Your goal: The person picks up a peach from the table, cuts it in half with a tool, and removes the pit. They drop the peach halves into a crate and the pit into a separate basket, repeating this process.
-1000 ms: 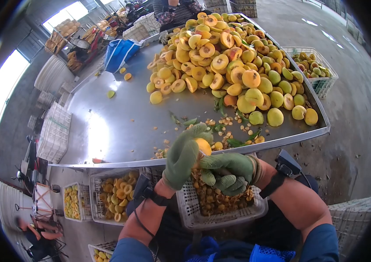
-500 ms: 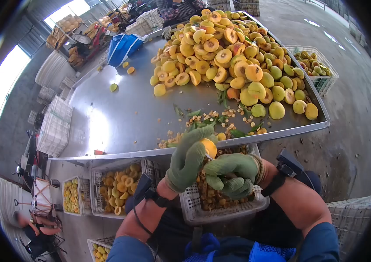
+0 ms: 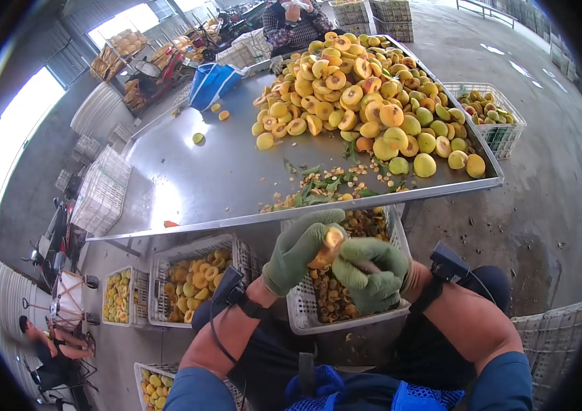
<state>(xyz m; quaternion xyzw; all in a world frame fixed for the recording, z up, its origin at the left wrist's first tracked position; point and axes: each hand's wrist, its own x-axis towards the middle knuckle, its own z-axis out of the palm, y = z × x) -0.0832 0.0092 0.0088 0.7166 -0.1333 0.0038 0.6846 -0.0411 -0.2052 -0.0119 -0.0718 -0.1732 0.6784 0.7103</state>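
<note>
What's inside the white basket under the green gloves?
Brownish-orange pits fill the white basket. The gloved left hand, holding a peach half, and the right hand cover its middle.

The peach is yellow-orange, with a darker, brownish patch on the side that faces the camera. Only a part of it shows, because gloved fingers cover the rest, so I cannot tell if it is whole or already cut. It is held in the air between the two hands and is tilted, with its upper end pointing up and a little to the right. The left hand wraps it from the left, with the fingertips curled over its top. The right hand, closed like a fist, is just beside it on the right, and its thumb touches the lower edge of the fruit.
</note>
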